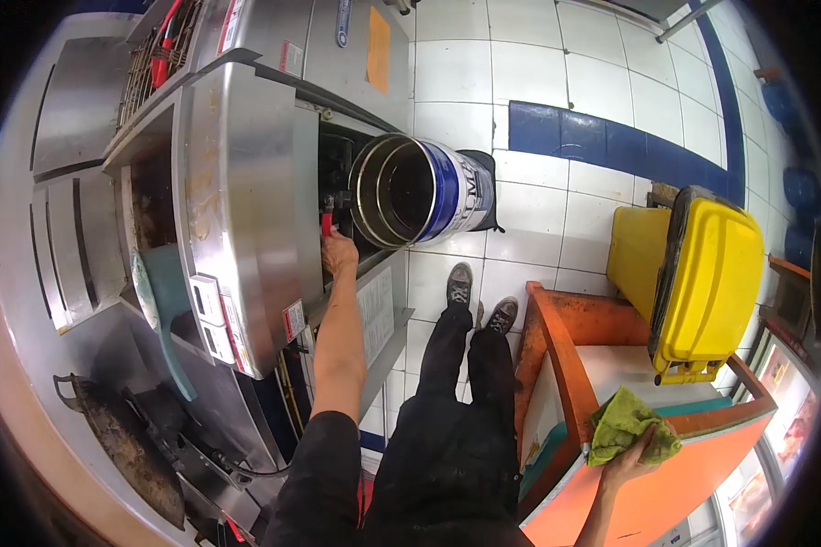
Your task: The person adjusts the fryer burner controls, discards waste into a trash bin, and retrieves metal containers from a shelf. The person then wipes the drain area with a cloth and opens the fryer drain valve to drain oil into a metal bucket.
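My left hand [339, 252] reaches into the open cabinet under a stainless steel fryer [237, 210], its fingers closed on a red valve handle [327, 224]. Right beside the valve stands a large metal bucket [447, 193] with a blue and white outside; dark liquid [409, 187] shows inside it. Over at the right, my right hand [637, 456] grips a crumpled green cloth [625, 424] at the edge of an orange counter [702, 456].
A yellow lidded bin [716, 283] stands beyond the orange counter. White floor tiles [534, 219] with a blue strip [602, 137] surround my feet. Fryer baskets [160, 55] lie at the upper left, and a blackened pan [123, 447] sits at the lower left.
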`<state>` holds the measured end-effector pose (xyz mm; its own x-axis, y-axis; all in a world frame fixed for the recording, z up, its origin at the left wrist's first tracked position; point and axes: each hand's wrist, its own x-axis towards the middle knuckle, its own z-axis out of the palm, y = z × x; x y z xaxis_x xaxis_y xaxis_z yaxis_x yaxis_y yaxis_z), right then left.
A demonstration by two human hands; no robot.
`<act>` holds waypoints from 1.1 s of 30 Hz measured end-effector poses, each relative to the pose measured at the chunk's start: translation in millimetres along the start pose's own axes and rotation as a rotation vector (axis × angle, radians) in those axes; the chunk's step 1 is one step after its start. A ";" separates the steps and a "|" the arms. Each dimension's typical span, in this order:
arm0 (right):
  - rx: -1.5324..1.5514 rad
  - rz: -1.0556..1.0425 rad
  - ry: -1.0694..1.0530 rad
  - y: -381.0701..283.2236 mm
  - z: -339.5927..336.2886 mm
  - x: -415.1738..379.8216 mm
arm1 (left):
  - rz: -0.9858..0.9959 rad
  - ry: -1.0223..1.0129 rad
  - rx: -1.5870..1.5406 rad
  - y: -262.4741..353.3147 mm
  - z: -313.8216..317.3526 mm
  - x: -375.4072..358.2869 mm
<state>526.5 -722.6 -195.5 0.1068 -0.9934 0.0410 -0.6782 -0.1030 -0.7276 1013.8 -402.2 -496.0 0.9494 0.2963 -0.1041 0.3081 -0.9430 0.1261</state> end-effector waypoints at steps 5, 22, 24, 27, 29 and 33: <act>0.003 0.042 0.026 -2.3 0.5 -0.8 | -0.100 -0.152 0.002 7.6 -8.5 1.2; 0.041 0.008 0.021 13.9 -3.7 -2.4 | -0.245 -0.071 -0.047 38.3 -2.8 -19.6; 0.073 -0.016 0.012 10.0 -3.1 -0.3 | -0.255 -0.086 -0.051 41.0 -4.8 -19.4; 0.030 0.012 -0.013 0.3 -2.3 -1.6 | -0.275 -0.082 -0.047 43.2 -4.4 -19.4; 0.063 0.078 -0.026 -0.8 -2.2 -0.5 | -0.287 -0.067 -0.050 47.0 -1.9 -21.7; 0.070 0.076 -0.025 8.6 -4.9 -0.7 | -0.349 -0.099 -0.091 52.8 -2.5 -23.2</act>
<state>517.0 -723.0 -198.4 0.0751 -0.9966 -0.0325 -0.6327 -0.0224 -0.7740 1008.1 -458.5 -484.5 0.7774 0.5771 -0.2503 0.6203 -0.7692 0.1533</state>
